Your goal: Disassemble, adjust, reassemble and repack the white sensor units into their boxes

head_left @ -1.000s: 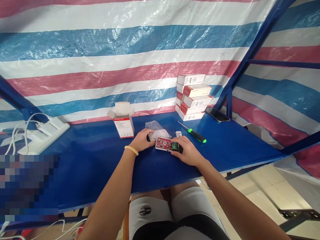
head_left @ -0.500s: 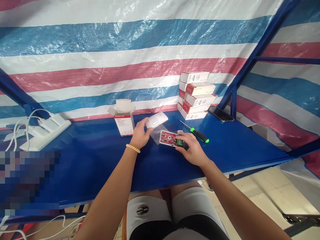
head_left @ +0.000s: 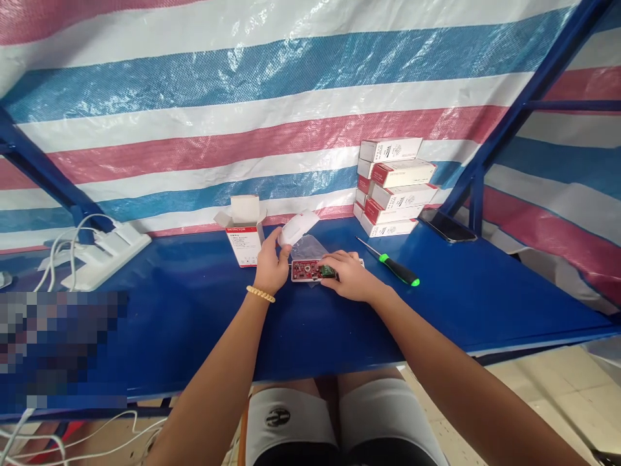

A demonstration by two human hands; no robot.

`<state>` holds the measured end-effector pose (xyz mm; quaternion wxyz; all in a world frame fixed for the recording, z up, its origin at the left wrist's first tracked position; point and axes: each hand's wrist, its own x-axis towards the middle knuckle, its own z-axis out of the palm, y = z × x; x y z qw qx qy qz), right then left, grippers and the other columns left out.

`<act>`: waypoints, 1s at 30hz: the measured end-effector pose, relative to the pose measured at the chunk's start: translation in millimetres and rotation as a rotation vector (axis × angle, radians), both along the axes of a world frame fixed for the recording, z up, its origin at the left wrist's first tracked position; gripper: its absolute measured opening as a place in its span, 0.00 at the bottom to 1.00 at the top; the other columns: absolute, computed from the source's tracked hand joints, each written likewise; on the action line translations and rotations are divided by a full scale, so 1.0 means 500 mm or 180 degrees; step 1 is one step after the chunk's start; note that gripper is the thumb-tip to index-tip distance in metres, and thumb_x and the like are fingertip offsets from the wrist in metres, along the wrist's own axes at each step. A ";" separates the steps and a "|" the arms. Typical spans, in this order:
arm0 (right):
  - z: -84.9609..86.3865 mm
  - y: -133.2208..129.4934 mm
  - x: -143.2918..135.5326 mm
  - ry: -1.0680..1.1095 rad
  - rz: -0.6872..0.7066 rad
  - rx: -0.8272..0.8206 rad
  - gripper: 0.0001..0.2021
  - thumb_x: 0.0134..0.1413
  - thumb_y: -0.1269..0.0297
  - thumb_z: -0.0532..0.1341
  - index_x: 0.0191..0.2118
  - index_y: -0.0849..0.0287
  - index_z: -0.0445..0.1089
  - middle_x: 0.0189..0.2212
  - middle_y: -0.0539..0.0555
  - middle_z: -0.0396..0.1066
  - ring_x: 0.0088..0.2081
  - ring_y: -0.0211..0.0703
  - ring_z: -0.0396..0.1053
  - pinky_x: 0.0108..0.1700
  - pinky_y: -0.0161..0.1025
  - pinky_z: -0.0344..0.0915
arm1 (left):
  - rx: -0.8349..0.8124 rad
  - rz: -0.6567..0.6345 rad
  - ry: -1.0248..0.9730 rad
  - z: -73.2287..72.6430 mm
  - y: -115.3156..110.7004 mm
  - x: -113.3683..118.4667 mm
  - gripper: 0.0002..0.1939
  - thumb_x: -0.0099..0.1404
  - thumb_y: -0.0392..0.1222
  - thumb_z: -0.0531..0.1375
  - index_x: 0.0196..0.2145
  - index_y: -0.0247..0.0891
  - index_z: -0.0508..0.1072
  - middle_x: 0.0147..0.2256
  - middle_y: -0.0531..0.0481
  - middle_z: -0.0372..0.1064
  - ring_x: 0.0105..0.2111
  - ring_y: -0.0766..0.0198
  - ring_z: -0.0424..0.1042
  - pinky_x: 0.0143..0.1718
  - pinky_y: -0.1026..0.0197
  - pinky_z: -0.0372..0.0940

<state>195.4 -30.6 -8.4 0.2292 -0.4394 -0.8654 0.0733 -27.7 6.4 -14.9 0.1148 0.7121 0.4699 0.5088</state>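
Observation:
My left hand [head_left: 272, 262] is closed on a white plastic cover [head_left: 299, 226], which it holds tilted above the table. Just right of it, my right hand [head_left: 350, 275] grips the right end of a white detector base [head_left: 292, 280] carrying a red circuit board [head_left: 303, 269]. A green part [head_left: 328, 271] on the board shows beneath my right fingers. Behind the base lies a clear plastic bag [head_left: 310, 246]. An opened detector carton [head_left: 244, 244] stands upright by my left hand, its flaps up. To the right rests a screwdriver [head_left: 398, 268] with a black and green handle.
White and red boxes [head_left: 395, 194] are stacked at the back right, with a phone [head_left: 449, 225] beside them. A white power strip [head_left: 109, 262] with plugs and cables sits at the left of the blue table [head_left: 194, 336]. Striped sheeting hangs behind.
The white cover has tipped so that its face is turned differently. My right hand has moved the detector base left, closer to my left hand. The view has shifted slightly.

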 end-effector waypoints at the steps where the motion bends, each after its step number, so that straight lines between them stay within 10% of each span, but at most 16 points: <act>1: 0.001 -0.005 0.006 0.0059 -0.0015 -0.0068 0.16 0.55 0.62 0.63 0.49 0.56 0.68 0.50 0.59 0.72 0.52 0.56 0.66 0.51 0.54 0.57 | -0.0016 0.0012 0.0054 -0.002 0.002 0.001 0.25 0.69 0.52 0.52 0.60 0.37 0.61 0.56 0.36 0.65 0.55 0.48 0.67 0.54 0.45 0.65; 10: 0.015 -0.026 0.050 0.0731 -0.0107 0.0009 0.21 0.52 0.55 0.65 0.51 0.53 0.67 0.48 0.58 0.72 0.52 0.57 0.67 0.55 0.56 0.62 | -0.0158 -0.0024 0.0490 -0.008 0.002 0.008 0.21 0.66 0.40 0.55 0.56 0.37 0.65 0.56 0.38 0.67 0.58 0.48 0.65 0.57 0.42 0.64; 19: -0.002 -0.009 0.044 0.1144 -0.0472 0.0530 0.34 0.52 0.47 0.63 0.62 0.55 0.58 0.63 0.64 0.58 0.65 0.59 0.54 0.64 0.60 0.54 | 0.0218 -0.0905 0.0977 0.034 -0.044 0.036 0.21 0.71 0.45 0.51 0.58 0.40 0.67 0.60 0.43 0.64 0.62 0.53 0.60 0.63 0.44 0.56; 30: 0.003 -0.017 0.038 0.1478 -0.0181 0.0483 0.29 0.47 0.46 0.67 0.54 0.54 0.68 0.49 0.59 0.73 0.51 0.55 0.69 0.53 0.54 0.67 | -0.0053 -0.1826 0.0147 0.040 -0.050 0.040 0.25 0.65 0.50 0.60 0.58 0.40 0.68 0.59 0.39 0.65 0.61 0.49 0.62 0.61 0.45 0.58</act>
